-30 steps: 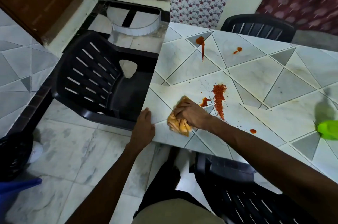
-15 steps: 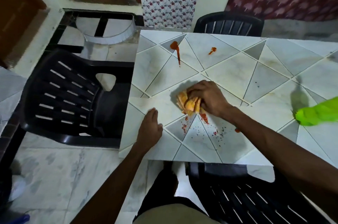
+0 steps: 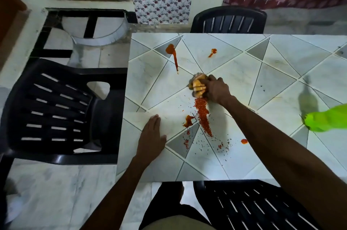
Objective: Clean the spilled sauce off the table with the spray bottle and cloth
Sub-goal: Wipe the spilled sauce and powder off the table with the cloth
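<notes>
My right hand (image 3: 216, 89) grips a crumpled orange cloth (image 3: 197, 85) and presses it onto the tiled table (image 3: 234, 72). Just behind the cloth, a red streak of flaky sauce (image 3: 203, 117) runs toward me, with a wet blob (image 3: 188, 120) beside it and specks scattered nearer the front edge. More sauce lies farther off: a long drip (image 3: 173, 55) and a small smear (image 3: 212, 52). A small red dot (image 3: 244, 141) sits by my right forearm. My left hand (image 3: 151, 140) rests flat on the table near its left edge. The green spray bottle (image 3: 328, 119) lies at the right, partly cut off.
Black plastic chairs stand at the table's left (image 3: 62, 111), far side (image 3: 229, 19) and near side (image 3: 262, 207). The floor is pale marble tile. My legs show below the table's front edge.
My right hand has pushed the cloth away from me and to the right, leaving a red streak of flakes behind it. My left hand has stayed flat on the table. The camera has shifted.
</notes>
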A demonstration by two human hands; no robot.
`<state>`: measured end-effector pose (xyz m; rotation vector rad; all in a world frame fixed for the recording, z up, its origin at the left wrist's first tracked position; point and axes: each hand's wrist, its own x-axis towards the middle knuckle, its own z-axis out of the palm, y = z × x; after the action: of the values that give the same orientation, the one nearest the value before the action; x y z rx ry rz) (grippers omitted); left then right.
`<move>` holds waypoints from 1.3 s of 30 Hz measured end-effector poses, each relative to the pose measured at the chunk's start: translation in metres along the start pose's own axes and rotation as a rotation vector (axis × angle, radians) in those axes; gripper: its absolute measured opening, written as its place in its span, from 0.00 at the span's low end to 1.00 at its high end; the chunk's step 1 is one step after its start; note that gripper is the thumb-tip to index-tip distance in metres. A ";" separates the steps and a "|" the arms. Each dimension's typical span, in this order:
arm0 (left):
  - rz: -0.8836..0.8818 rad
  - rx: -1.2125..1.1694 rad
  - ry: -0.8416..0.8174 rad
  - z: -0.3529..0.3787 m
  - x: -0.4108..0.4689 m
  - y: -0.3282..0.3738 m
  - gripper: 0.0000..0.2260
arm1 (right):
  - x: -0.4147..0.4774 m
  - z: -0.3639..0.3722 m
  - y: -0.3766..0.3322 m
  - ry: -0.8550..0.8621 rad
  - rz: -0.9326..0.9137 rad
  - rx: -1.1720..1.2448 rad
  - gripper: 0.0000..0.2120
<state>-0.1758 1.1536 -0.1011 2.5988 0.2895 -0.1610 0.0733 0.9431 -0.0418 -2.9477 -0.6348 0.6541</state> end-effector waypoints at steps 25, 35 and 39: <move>-0.012 0.067 -0.106 -0.001 -0.028 0.012 0.36 | -0.187 0.075 -0.033 0.137 -0.140 0.232 0.26; -0.044 0.089 -0.162 0.002 -0.028 0.014 0.38 | -0.193 0.055 0.040 0.291 0.163 0.273 0.20; -0.042 0.094 -0.161 0.002 -0.027 0.014 0.37 | -0.197 0.077 0.038 0.192 0.328 0.263 0.17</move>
<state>-0.1991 1.1361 -0.0920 2.6536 0.2852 -0.4057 -0.1068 0.8257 -0.0395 -2.8352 -0.0424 0.4249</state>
